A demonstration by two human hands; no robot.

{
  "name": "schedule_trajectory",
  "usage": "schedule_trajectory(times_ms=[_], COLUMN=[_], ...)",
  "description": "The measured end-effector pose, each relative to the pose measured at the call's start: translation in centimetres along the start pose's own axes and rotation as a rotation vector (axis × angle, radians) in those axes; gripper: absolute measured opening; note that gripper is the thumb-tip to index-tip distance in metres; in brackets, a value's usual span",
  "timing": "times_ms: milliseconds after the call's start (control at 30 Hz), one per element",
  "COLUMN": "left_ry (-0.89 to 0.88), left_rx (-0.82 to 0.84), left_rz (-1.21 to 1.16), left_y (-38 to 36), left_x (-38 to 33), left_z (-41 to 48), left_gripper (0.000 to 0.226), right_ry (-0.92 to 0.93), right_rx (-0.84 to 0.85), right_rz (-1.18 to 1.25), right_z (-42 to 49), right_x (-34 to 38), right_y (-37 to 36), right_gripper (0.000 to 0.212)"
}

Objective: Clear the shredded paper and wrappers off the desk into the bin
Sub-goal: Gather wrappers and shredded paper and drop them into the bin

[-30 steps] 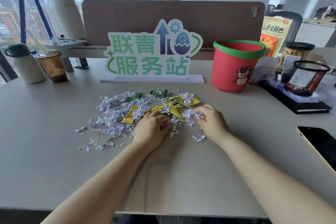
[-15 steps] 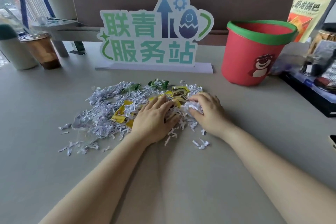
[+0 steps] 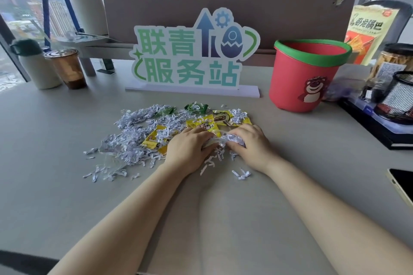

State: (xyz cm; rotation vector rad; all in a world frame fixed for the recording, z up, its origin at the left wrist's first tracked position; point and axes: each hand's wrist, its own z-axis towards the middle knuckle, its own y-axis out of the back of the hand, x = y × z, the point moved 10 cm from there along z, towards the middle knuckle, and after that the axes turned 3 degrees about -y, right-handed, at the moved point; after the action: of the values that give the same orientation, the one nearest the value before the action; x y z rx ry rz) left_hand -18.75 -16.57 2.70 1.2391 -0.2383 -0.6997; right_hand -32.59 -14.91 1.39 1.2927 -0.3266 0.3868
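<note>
Shredded paper (image 3: 136, 138): lying on the desk (image 3: 67, 196) in a loose heap whose long axis is running left to right, from the stray strips at the left toward the hands at the right.
Wrappers (image 3: 202, 126): yellow and green ones sitting mixed into the far right part of the heap, their long sides mostly lying left to right.
Left hand (image 3: 187, 148): resting palm down on the heap, fingers curling together over a clump of shreds.
Right hand (image 3: 251, 144): facing the left one, fingers bending closed on the same white clump between the two.
Bin (image 3: 306, 78): red with a green rim, standing upright, mouth opening upward, well apart to the right behind the heap.
Sign (image 3: 192, 56): standing just behind the heap.
</note>
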Motion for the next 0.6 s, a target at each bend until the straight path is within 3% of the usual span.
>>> schedule_trajectory(times_ms=[133,233,600], left_ry=[0.043,0.058,0.072], left_rx=[-0.002,0.005,-0.204], left_rz=[0.052,0.061,0.005], left_y=[0.6,1.0,8.4], left_x=[0.0,0.0,-1.9], left_z=[-0.4,-0.6,1.2], left_gripper=[0.033,0.035,0.024], right_ry=[-0.044,-0.055,0.005], right_rx=[-0.017,-0.038,-0.068], right_rz=[0.018,0.037,0.145], right_z=[-0.7,-1.5,-1.1], right_x=[-0.9,-1.5,-1.2], right_y=[0.4,1.2,5.6], right_gripper=[0.046,0.037,0.029])
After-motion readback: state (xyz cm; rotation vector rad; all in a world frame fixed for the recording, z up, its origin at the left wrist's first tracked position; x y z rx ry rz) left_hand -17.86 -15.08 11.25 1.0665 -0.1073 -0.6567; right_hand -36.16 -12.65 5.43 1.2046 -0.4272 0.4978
